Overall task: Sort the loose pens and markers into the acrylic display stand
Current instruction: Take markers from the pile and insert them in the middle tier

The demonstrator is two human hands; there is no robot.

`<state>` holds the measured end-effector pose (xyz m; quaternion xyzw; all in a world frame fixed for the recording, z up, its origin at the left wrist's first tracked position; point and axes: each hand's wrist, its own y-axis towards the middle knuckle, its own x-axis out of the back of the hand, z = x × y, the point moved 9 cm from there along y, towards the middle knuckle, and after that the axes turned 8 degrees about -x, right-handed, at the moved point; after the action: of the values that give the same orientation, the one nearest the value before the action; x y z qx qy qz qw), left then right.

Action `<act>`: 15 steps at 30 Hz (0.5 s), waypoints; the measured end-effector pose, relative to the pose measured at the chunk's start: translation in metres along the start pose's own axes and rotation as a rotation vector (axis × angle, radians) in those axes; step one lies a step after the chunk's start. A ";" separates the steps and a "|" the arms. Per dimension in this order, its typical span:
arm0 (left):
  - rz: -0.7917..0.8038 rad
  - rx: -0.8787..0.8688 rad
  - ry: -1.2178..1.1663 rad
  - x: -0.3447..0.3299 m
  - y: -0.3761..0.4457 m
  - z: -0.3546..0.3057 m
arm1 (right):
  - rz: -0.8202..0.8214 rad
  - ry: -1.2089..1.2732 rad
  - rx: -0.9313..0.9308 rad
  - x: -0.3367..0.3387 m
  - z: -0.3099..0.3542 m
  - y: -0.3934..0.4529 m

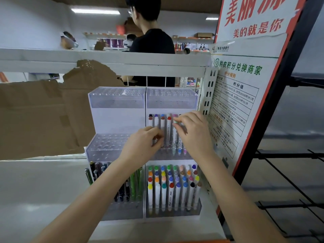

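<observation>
The clear acrylic display stand, two columns of three stepped tiers drilled with holes, stands on a white shelf against the wire back of the rack. Both hands work at the middle right tier, where a single row of white-barrelled markers with coloured caps stands upright. The left hand has thumb and fingertips pinched on the lower barrels near the left of that row; which marker it grips I cannot tell. The right hand has its fingers curled over the right end of the row, pinching a barrel there.

The risk, as I judge it, is crowding: two hands among close-set upright markers can tip a neighbour out of its hole, or seat a marker crookedly between holes. A hard push could also shove the light stand back on the shelf.

Counting: six tiers; both top tiers and the middle left tier are empty. About six caps show in the row being filled, with more perhaps hidden under the right hand. The full bottom right block of markers has roughly four rows of eight. The dark and green pens at bottom left are partly hidden by the forearm, so uncountable.
</observation>
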<state>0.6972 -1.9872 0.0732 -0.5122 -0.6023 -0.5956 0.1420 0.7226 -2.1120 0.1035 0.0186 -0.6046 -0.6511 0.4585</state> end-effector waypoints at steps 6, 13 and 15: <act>-0.011 -0.081 0.114 0.023 0.009 0.004 | 0.010 0.016 0.003 0.006 0.018 0.007; -0.067 -0.129 0.446 0.092 -0.029 0.049 | 0.090 0.138 0.086 -0.035 0.120 0.003; -0.045 -0.122 0.522 0.110 -0.053 0.073 | 0.138 0.182 0.112 -0.058 0.160 -0.006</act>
<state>0.6394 -1.8622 0.1107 -0.3354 -0.5198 -0.7455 0.2480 0.6603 -1.9532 0.1113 0.0616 -0.5958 -0.5788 0.5534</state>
